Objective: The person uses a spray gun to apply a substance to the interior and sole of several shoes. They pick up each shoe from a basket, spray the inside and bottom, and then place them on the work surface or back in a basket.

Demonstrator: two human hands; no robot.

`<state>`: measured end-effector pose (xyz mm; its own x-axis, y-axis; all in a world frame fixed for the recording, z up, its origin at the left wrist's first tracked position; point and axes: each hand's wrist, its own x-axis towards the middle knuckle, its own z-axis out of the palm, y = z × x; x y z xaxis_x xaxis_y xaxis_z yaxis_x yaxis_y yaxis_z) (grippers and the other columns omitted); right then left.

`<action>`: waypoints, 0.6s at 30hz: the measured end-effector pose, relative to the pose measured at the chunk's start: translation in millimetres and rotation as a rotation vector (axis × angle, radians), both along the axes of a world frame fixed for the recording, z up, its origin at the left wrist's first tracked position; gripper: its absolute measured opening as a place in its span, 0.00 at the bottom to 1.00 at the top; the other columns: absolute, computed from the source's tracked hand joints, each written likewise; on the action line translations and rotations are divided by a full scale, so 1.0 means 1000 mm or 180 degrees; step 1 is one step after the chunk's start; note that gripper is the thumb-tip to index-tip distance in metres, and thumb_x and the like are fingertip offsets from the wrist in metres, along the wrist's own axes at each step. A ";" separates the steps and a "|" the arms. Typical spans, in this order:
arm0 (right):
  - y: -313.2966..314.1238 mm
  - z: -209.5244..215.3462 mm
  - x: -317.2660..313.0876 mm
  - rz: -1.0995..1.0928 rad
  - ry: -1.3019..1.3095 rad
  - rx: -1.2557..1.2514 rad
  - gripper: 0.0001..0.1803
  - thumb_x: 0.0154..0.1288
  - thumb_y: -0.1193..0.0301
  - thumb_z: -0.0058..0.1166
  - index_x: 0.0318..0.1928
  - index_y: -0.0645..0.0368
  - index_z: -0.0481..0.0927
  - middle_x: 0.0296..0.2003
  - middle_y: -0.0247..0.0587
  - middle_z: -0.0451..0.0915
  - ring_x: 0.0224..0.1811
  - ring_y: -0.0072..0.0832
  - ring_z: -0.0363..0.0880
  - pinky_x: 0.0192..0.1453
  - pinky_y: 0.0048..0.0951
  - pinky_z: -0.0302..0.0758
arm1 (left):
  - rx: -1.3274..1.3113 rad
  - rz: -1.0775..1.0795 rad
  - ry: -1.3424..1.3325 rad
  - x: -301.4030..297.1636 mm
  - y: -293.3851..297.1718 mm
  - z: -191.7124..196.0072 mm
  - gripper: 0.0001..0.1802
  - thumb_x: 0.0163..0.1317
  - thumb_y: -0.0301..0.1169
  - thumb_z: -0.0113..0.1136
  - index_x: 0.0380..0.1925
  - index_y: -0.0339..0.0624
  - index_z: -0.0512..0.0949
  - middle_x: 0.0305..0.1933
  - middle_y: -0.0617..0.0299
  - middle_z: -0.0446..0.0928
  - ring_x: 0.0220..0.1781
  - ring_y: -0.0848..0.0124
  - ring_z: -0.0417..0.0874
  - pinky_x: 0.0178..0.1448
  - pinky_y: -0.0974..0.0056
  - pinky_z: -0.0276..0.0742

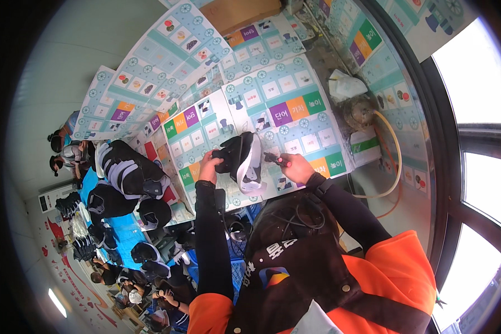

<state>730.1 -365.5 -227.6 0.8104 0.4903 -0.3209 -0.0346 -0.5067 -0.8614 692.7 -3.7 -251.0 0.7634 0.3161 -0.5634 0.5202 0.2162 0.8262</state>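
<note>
A black-and-grey shoe (249,167) with a pale sole is tilted above the printed table covering. Its black end is pinched between the fingers of my left hand (209,167). To the right of the shoe, my right hand (298,169) is closed around a small hand tool (275,160) with red and black parts; its exact kind is too small to make out. The tool's dark tip points left toward the shoe, with a gap between them.
Printed boards (161,61) stand upright along the left and far sides. A crumpled white cloth (346,85) and a yellow hose (398,150) are at the right. Black-and-grey shoe pieces (131,170) are heaped on a blue-covered table (125,234) at left, with several people beyond.
</note>
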 end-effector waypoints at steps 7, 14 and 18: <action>0.001 0.001 0.005 0.0004 0.0124 0.0137 0.16 0.66 0.65 0.47 0.43 0.62 0.83 0.36 0.65 0.82 0.43 0.63 0.81 0.50 0.56 0.77 | 0.0191 -0.0079 0.0127 0.001 0.012 -0.015 0.22 0.49 0.22 0.59 0.49 0.32 0.78 0.44 0.57 0.79 0.49 0.64 0.80 0.55 0.64 0.74; -0.004 0.003 0.014 0.0090 0.0148 0.0105 0.14 0.63 0.66 0.50 0.41 0.63 0.84 0.36 0.65 0.83 0.43 0.63 0.81 0.51 0.55 0.77 | -0.0027 0.0396 0.0425 0.022 -0.004 -0.019 0.17 0.62 0.37 0.67 0.42 0.33 0.81 0.37 0.60 0.82 0.39 0.68 0.83 0.46 0.66 0.77; -0.008 0.021 0.015 0.0501 0.0908 0.0064 0.16 0.54 0.68 0.57 0.40 0.65 0.85 0.37 0.63 0.85 0.42 0.56 0.84 0.51 0.47 0.79 | 0.0822 -0.0317 0.0851 0.025 -0.010 -0.011 0.22 0.66 0.44 0.70 0.43 0.31 0.84 0.38 0.59 0.84 0.40 0.71 0.84 0.47 0.66 0.77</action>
